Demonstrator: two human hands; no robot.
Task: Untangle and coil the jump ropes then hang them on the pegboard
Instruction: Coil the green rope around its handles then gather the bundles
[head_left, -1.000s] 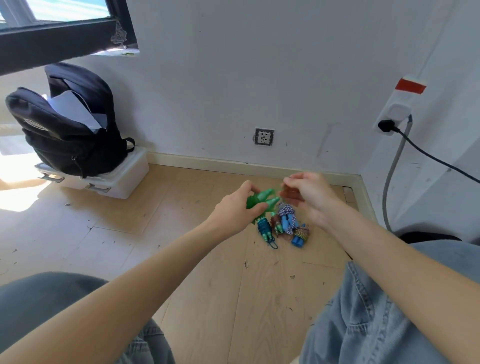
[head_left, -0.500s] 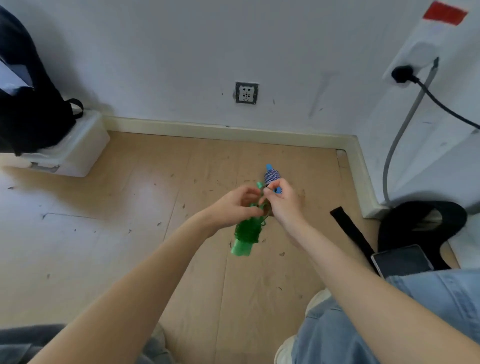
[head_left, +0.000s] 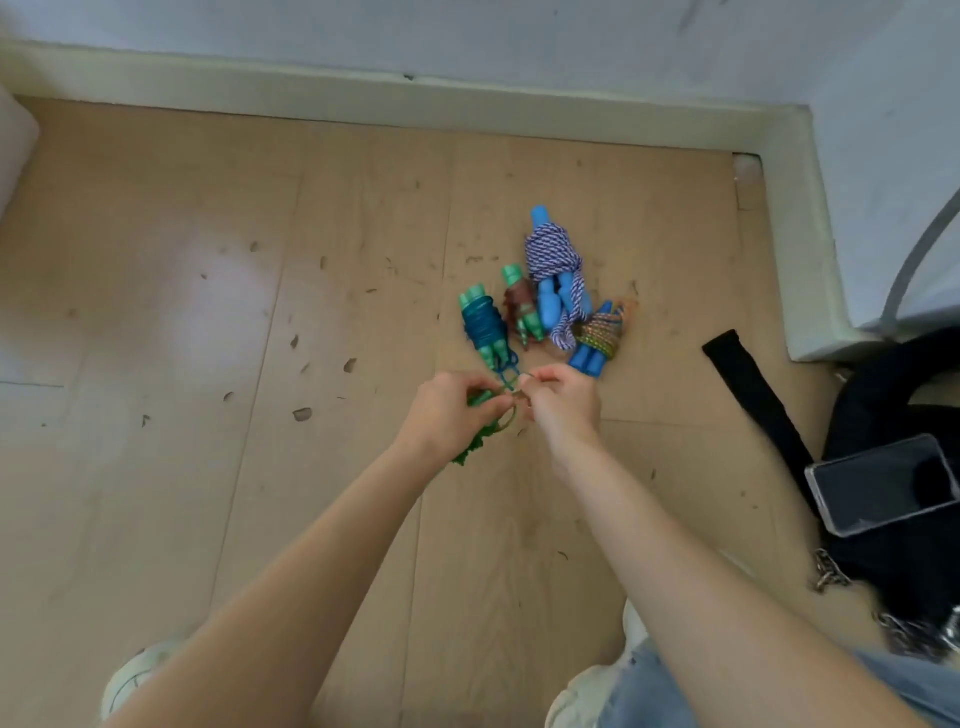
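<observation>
A bundled green jump rope (head_left: 475, 439) is gripped in my left hand (head_left: 447, 415), mostly hidden behind the fingers. My right hand (head_left: 561, 397) pinches the thin rope end where it meets the bundle. Just beyond my hands several coiled ropes lie on the floor: a teal rope with green handles (head_left: 484, 325), a brown rope with green handles (head_left: 521, 306), a blue-and-white rope with blue handles (head_left: 553, 270) and a multicoloured rope with blue handles (head_left: 597, 338). No pegboard is in view.
A wooden floor (head_left: 208, 364) runs to a cream baseboard (head_left: 415, 98) and a wall corner at the right. A black bag (head_left: 893, 415) with a phone (head_left: 883, 491) and a black strap (head_left: 753, 395) lies at the right. My shoes (head_left: 135, 675) show below.
The view has tilted down toward the floor, so the backpack and the outlets have left it. Both hands stay together on the green rope, now just short of the rope pile.
</observation>
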